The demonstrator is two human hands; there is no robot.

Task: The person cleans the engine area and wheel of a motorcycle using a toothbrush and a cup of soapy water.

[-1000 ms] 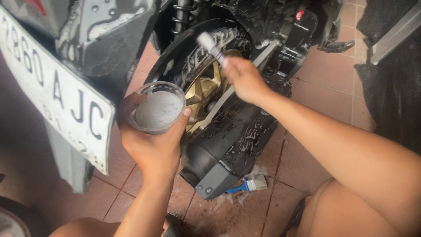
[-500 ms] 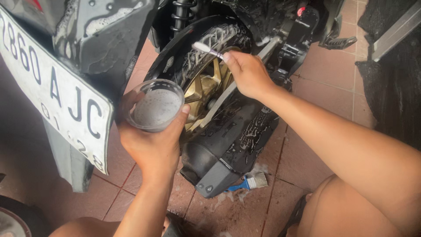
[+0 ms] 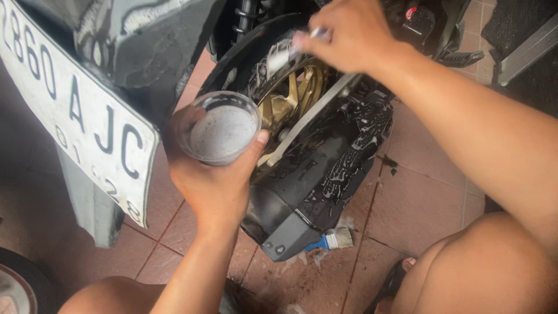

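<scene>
Since half a second ago, the right hand (image 3: 351,32) has gone up toward the top of the picture, and the small brush now lies low against the tyre instead of pointing up and left.

Far left hangs a white number plate (image 3: 75,110) under a wet grey mudguard (image 3: 145,40). Next to it, the left hand (image 3: 212,174) is wrapped around a clear round plastic cup of grey soapy water (image 3: 222,129), with the thumb on the rim. The cup is held level, just beside the wheel.

Further right is the black soapy tyre (image 3: 264,55) with its gold spoked wheel (image 3: 293,96). The right hand is closed around a thin white toothbrush (image 3: 285,55), whose bristle end touches the tyre. Below sits the black wet engine cover (image 3: 317,168). A blue-handled paintbrush (image 3: 331,239) lies on the red floor tiles (image 3: 418,203) beside it.

The cup could tip and spill if the left hand leans. Soap makes things slippy, so the toothbrush could slide out of the fingers and fall between the spokes.
</scene>
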